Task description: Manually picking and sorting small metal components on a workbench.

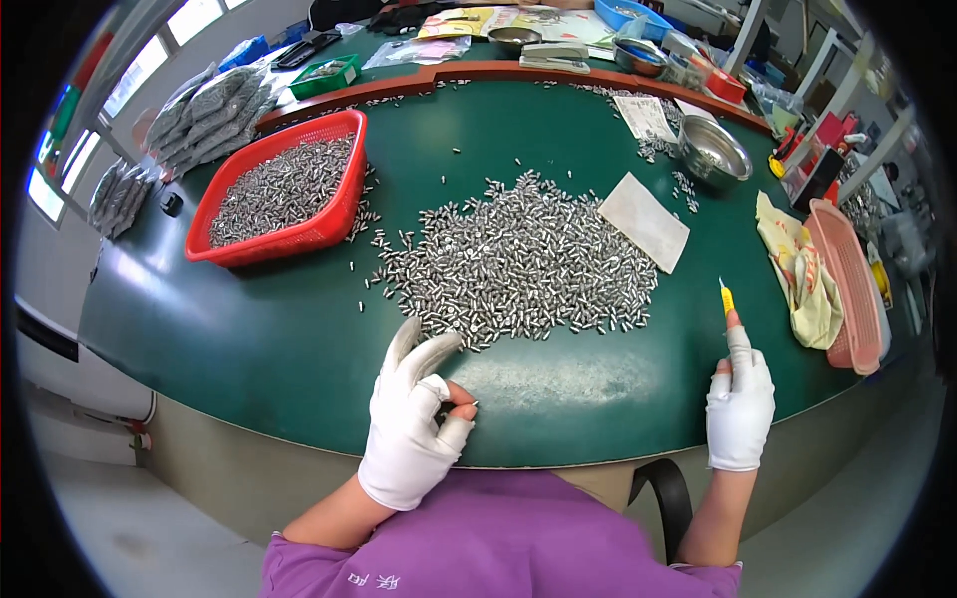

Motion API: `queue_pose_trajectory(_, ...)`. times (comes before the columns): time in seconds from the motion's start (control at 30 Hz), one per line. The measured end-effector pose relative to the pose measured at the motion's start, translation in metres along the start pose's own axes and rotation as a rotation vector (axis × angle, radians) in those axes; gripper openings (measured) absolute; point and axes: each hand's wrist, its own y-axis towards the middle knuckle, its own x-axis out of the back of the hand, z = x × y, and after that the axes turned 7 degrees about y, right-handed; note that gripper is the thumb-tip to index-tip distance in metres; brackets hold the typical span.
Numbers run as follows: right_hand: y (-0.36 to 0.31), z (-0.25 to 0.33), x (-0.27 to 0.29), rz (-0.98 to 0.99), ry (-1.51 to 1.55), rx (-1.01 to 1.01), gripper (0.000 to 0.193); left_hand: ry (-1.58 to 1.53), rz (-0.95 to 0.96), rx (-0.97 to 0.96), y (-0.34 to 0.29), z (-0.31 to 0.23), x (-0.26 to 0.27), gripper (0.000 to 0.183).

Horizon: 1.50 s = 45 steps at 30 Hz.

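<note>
A wide heap of small silvery metal pieces (518, 264), each like a short pointed pin, is spread over the green table. At its near edge is my left hand (414, 419), in a white glove with bare thumb and index tips. Those two tips are pinched together on a small metal piece (475, 404), mostly hidden; the other fingers reach up to the heap. My right hand (740, 409), also gloved, is to the right of the heap. Its index finger lies along a slim yellow pointed tool (727, 299), whose tip points away from me; the lower end is hidden.
A red plastic basket (349, 199) full of similar pieces stands at the left. A white card (646, 221) lies against the heap's right side. Beyond it is a metal bowl (714, 151). A yellowish cloth (800, 279) and a pink basket (845, 289) occupy the right edge.
</note>
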Motion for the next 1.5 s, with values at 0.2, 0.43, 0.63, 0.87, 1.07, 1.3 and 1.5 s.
queue_pose_trajectory(0.2, 0.008, 0.002, -0.003, -0.096, -0.107, 0.214, 0.039, -0.025, -0.086, 0.005, 0.001, -0.003, 0.000, 0.024)
queue_pose_trajectory(0.43, -0.038, 0.076, 0.056, -0.843, 1.221, 1.086, 0.025, -0.144, -0.131, -0.008, 0.006, -0.005, -0.006, 0.024)
queue_pose_trajectory(0.63, -0.026, 0.114, 0.062, -1.133, 1.380, 1.514, 0.016, -0.118, -0.098, -0.001, 0.000, -0.005, -0.005, 0.025)
queue_pose_trajectory(0.87, -0.036, 0.108, 0.040, -0.916, 1.365, 1.355, 0.021, -0.117, -0.090, -0.004, 0.002, -0.005, -0.008, 0.025)
queue_pose_trajectory(1.07, -0.038, 0.118, 0.038, -1.011, 1.412, 1.294, 0.017, -0.131, -0.090, -0.019, 0.000, -0.003, -0.005, 0.025)
queue_pose_trajectory(1.3, -0.041, 0.121, 0.051, -1.267, 1.235, 1.303, 0.012, -0.128, -0.091, 0.005, 0.001, -0.004, -0.007, 0.021)
queue_pose_trajectory(1.5, -0.060, 0.096, 0.031, -0.953, 1.091, 1.274, 0.022, -0.106, -0.087, 0.006, 0.001, -0.004, -0.007, 0.023)
